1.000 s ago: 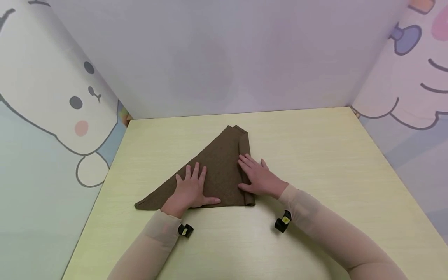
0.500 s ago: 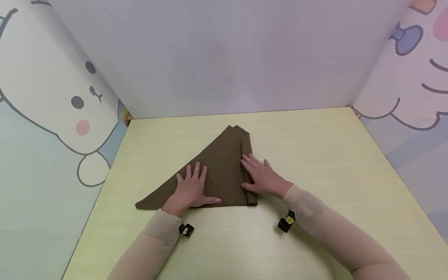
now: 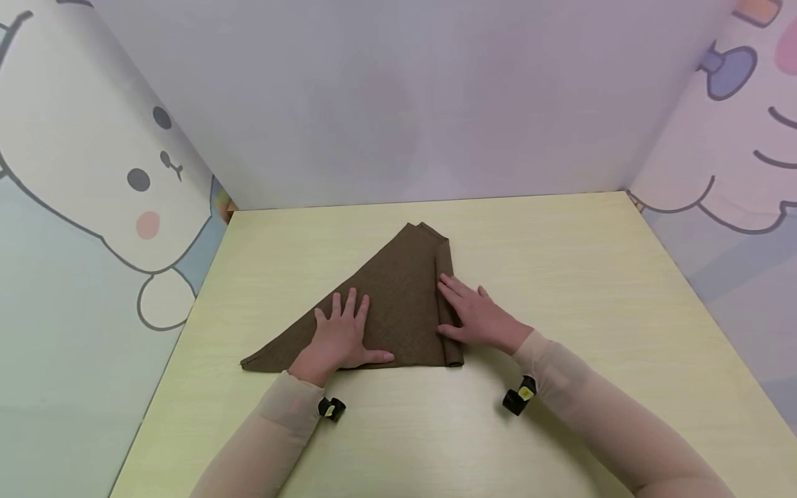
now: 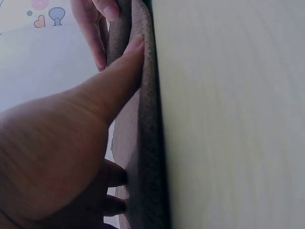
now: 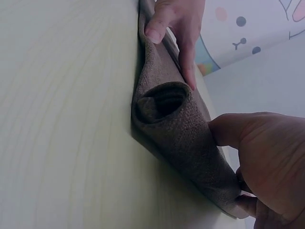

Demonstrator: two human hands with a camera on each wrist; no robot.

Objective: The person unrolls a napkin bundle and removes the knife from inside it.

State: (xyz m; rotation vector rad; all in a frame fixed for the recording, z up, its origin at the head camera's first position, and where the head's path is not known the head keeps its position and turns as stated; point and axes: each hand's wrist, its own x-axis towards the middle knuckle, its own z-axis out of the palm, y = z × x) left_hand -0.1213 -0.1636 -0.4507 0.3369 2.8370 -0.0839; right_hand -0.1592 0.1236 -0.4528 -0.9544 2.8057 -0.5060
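A brown cloth (image 3: 401, 304) lies on the table as a flat triangle, its long slanted edge toward the back left. Its right side is turned up into a narrow roll (image 3: 456, 351), whose spiral end faces the right wrist view as an open tube (image 5: 183, 129). My left hand (image 3: 339, 339) rests flat on the middle of the cloth with fingers spread, its thumb (image 4: 128, 62) along the front edge. Thumb and fingertips of my right hand (image 3: 479, 319) touch the top of the roll, the fingers nearly straight and pointing left.
The pale wooden table (image 3: 560, 263) ends against a plain wall (image 3: 398, 104) at the back. Side walls with cartoon animal drawings (image 3: 93, 138) stand left and right. Small black wrist cameras (image 3: 519, 396) sit by both sleeves.
My right hand has moved slightly to the right, and the roll has shifted right with it. The flat part of the cloth is now wider. My left hand stays in place.
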